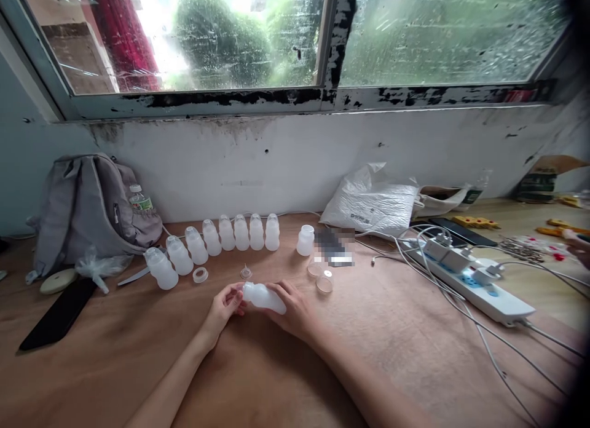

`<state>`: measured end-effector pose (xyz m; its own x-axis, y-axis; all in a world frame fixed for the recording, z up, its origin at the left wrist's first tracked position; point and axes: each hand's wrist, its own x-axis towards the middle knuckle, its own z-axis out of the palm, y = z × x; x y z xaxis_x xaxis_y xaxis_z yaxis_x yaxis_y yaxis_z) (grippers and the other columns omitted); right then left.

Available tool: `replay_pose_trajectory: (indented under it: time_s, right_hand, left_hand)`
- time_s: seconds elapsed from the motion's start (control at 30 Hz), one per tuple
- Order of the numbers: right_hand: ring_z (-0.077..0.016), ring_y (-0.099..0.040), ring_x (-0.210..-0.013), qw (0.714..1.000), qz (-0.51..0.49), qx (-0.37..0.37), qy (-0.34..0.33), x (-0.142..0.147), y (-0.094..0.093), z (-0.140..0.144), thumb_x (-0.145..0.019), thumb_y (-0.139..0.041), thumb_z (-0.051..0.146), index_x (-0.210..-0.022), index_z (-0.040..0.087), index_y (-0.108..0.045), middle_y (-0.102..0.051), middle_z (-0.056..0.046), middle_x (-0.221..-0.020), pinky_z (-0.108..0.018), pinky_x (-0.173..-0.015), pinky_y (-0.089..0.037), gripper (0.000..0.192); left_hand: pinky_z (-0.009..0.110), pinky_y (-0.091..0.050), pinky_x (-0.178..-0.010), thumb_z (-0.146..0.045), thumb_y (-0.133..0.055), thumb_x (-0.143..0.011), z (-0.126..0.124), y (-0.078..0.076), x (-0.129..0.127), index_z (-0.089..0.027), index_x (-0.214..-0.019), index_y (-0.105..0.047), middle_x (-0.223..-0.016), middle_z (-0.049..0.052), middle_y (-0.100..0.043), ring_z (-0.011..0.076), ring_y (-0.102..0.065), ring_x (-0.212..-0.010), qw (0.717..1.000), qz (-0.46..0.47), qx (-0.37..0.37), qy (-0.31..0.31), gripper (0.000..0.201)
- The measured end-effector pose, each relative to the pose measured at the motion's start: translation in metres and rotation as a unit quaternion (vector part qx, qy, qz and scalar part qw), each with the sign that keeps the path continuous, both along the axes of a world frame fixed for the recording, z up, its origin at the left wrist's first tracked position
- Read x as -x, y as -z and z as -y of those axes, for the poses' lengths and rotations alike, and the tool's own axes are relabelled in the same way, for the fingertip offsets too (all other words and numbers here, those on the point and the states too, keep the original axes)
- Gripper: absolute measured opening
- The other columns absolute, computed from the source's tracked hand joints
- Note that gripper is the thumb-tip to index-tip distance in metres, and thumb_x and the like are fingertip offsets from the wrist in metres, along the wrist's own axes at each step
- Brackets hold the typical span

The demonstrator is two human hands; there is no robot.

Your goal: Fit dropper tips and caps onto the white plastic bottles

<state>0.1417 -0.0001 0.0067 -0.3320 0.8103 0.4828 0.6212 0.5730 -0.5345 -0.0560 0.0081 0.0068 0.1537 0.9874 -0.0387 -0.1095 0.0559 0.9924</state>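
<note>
A frosted white baby bottle (265, 297) lies on its side between my two hands, just above the wooden table. My right hand (295, 308) is closed around its body, base to the right. My left hand (227, 305) pinches at the neck end; its fingers partly hide what is there. Beyond them a small clear teat (246, 272) stands on the table, and a white collar ring (200, 275) lies to the left. Several capped baby bottles (225, 232) form a curved row behind. One bottle without a cap (305, 240) stands upright to the right, near a clear cap (324, 283).
A grey backpack (92, 200), a black flat case (58, 314) and a plastic bag (101, 265) lie left. A silver mailer bag (373, 200) rests by the wall. At right are a power strip (479, 286) with trailing cables and another person's hand (578, 246).
</note>
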Motion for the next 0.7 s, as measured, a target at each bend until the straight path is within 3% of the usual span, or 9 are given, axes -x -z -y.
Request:
replay_pose_trajectory:
  time_s: [0.1, 0.3, 0.4, 0.47, 0.53, 0.6, 0.67, 0.7]
  right_hand:
    - [-0.0229, -0.051, -0.092, 0.998, 0.027, -0.059, -0.013, 0.003, 0.001, 0.003, -0.077, -0.057, 0.03, -0.117, 0.022, -0.046, -0.053, -0.01, -0.103, -0.036, -0.079, -0.045, 0.042]
    - [-0.0226, -0.053, -0.086, 0.997, 0.046, -0.054, -0.013, 0.006, -0.002, 0.006, -0.079, -0.055, 0.031, -0.117, 0.02, -0.045, -0.056, -0.011, -0.098, -0.036, -0.076, -0.045, 0.041]
    - [-0.0214, -0.055, -0.083, 1.0, -0.011, 0.022, -0.019, 0.008, -0.003, 0.007, -0.075, -0.058, 0.034, -0.107, 0.02, -0.052, -0.059, -0.008, -0.093, -0.034, -0.073, -0.045, 0.036]
    - [-0.0188, -0.056, -0.074, 0.984, -0.1, 0.144, -0.025, 0.009, -0.003, 0.006, -0.071, -0.059, 0.039, -0.092, 0.019, -0.057, -0.061, -0.005, -0.082, -0.029, -0.064, -0.045, 0.029]
    - [-0.0152, -0.055, -0.058, 0.924, -0.202, 0.32, -0.057, 0.008, -0.003, 0.003, -0.072, -0.054, 0.045, -0.082, 0.017, -0.057, -0.06, -0.002, -0.068, -0.024, -0.05, -0.042, 0.03]
    - [-0.0122, -0.05, -0.044, 0.818, -0.282, 0.488, -0.112, 0.005, -0.004, 0.0, -0.075, -0.043, 0.05, -0.081, 0.014, -0.056, -0.057, -0.002, -0.058, -0.021, -0.037, -0.034, 0.038]
    - [-0.0107, -0.045, -0.038, 0.726, -0.323, 0.586, -0.157, 0.003, -0.005, -0.002, -0.076, -0.035, 0.051, -0.085, 0.012, -0.055, -0.055, -0.002, -0.054, -0.019, -0.031, -0.028, 0.045]
    - [-0.0103, -0.045, -0.037, 0.707, -0.332, 0.602, -0.166, 0.003, -0.006, -0.002, -0.076, -0.034, 0.051, -0.086, 0.011, -0.055, -0.055, -0.003, -0.054, -0.019, -0.03, -0.027, 0.047]
  left_hand:
    - [0.023, -0.046, -0.062, -0.046, -0.063, -0.067, 0.0, 0.002, -0.001, -0.014, -0.092, -0.062, -0.091, 0.008, -0.063, 0.0172, -0.056, -0.077, 0.999, 0.013, -0.003, -0.032, 0.04]
    - [0.025, -0.046, -0.069, -0.044, -0.065, -0.066, 0.006, 0.002, -0.008, -0.016, -0.097, -0.061, -0.093, 0.008, -0.064, 0.0174, -0.058, -0.081, 0.998, 0.054, 0.02, -0.038, 0.042]
    - [0.028, -0.044, -0.079, -0.04, -0.068, -0.064, 0.006, 0.004, -0.01, -0.014, -0.098, -0.061, -0.097, 0.009, -0.064, 0.0208, -0.057, -0.092, 0.997, 0.063, 0.024, -0.036, 0.044]
    - [0.03, -0.042, -0.085, -0.038, -0.069, -0.064, 0.006, 0.005, -0.008, -0.013, -0.1, -0.062, -0.099, 0.01, -0.064, 0.0224, -0.056, -0.097, 0.997, 0.072, 0.023, -0.016, 0.044]
    - [0.03, -0.042, -0.086, -0.036, -0.069, -0.064, 0.007, 0.003, -0.006, -0.013, -0.101, -0.062, -0.101, 0.011, -0.064, 0.0231, -0.055, -0.098, 0.997, 0.074, 0.014, 0.011, 0.044]
    - [0.029, -0.043, -0.084, -0.035, -0.07, -0.063, 0.01, -0.001, -0.004, -0.014, -0.102, -0.061, -0.105, 0.011, -0.062, 0.0238, -0.055, -0.099, 0.997, 0.063, -0.001, 0.034, 0.044]
    - [0.028, -0.044, -0.082, -0.034, -0.071, -0.062, 0.013, -0.006, -0.003, -0.015, -0.101, -0.061, -0.109, 0.011, -0.06, 0.0249, -0.053, -0.101, 0.998, 0.047, -0.015, 0.044, 0.045]
    - [0.028, -0.043, -0.083, -0.034, -0.071, -0.061, 0.015, -0.009, -0.003, -0.015, -0.101, -0.061, -0.111, 0.011, -0.059, 0.0252, -0.052, -0.103, 0.998, 0.044, -0.018, 0.044, 0.045]
